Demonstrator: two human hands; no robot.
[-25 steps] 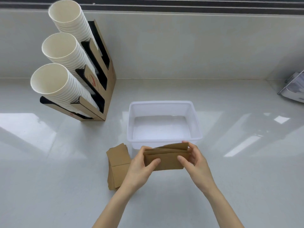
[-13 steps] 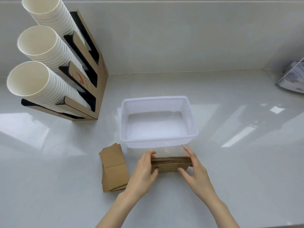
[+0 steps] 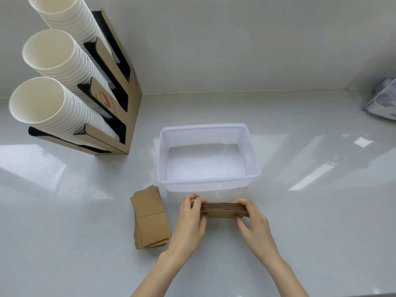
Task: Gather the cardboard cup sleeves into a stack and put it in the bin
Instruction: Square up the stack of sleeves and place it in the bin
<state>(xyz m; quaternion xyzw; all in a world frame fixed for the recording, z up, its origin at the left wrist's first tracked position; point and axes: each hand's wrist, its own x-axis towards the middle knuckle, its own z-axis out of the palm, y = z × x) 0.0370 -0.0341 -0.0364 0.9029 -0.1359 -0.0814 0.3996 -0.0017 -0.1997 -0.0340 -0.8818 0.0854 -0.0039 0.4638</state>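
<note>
A stack of brown cardboard cup sleeves (image 3: 222,210) stands on edge on the white counter, just in front of the bin. My left hand (image 3: 190,224) grips its left end and my right hand (image 3: 254,225) grips its right end, squeezing the sleeves together. The translucent white plastic bin (image 3: 252,159) sits behind the stack with nothing inside it. A second pile of flat cardboard sleeves (image 3: 150,217) lies on the counter to the left of my left hand, slightly fanned out.
A cardboard dispenser rack (image 3: 120,108) holding three slanted rows of white paper cups (image 3: 49,52) stands at the back left. A grey-white object (image 3: 383,101) sits at the right edge. A wall runs along the back of the counter.
The held sleeves were loose and tilted a second ago; both hands have pressed them into a tight, squared stack lowered onto the counter. The camera view shifted slightly.
</note>
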